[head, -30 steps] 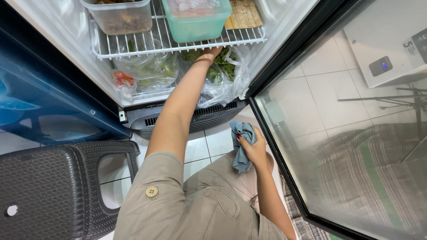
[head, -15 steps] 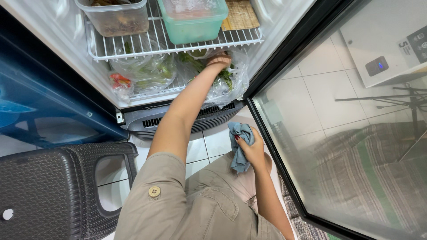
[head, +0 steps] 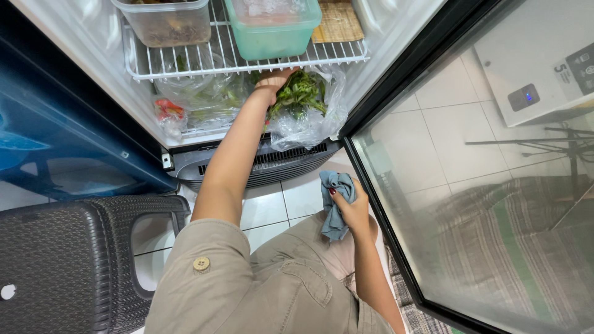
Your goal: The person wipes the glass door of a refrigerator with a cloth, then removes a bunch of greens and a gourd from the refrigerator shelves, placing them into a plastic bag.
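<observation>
Nearest, at 6 o'clock: khaki-clad knee with a button (head: 201, 263). At 8 o'clock: dark woven plastic stool (head: 68, 260), standing on the white tiled floor (head: 272, 207).

Near centre, at 5 o'clock: right hand (head: 354, 207), fingers curled tight around a crumpled blue-grey cloth (head: 336, 204), held above the thigh, well apart from the fridge interior.

Along 3 o'clock: open glass fridge door (head: 482, 204), edge just beside the right forearm, bounding the working space on that side.

Further, at 12 o'clock: left hand (head: 271, 82), reached under the white wire shelf (head: 247, 59) into the lower compartment, fingers closed on the top of a clear plastic bag of green leaves (head: 303, 105). Bag resting at the compartment's front edge, overhanging the black vent grille (head: 272, 161).

At 11 o'clock, just beside the left hand: second clear bag of greens (head: 207, 99); beyond it, small bag with red contents (head: 167, 112).

Farthest, on the wire shelf directly above the hand: teal plastic container (head: 272, 28), clear container (head: 168, 21), woven mat (head: 337, 20).
</observation>
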